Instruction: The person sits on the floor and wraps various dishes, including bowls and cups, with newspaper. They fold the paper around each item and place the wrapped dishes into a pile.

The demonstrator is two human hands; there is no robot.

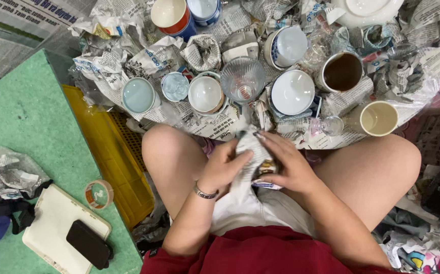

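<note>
A newspaper-wrapped bundle (254, 158) is gripped by both hands, left hand (225, 167) and right hand (288, 165), fingers closed around it. Its long axis is pointed away from the body, toward the cups (205, 94).

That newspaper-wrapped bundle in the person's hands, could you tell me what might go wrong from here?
The newspaper-wrapped bundle is held over the lap by the left hand and right hand, with nothing under it; if it slips it may fall. Just in front, the clear glass tumbler, white bowl and small glass stand crowded on crumpled newspaper; an elbow or a tug on the paper could tip them.
</note>
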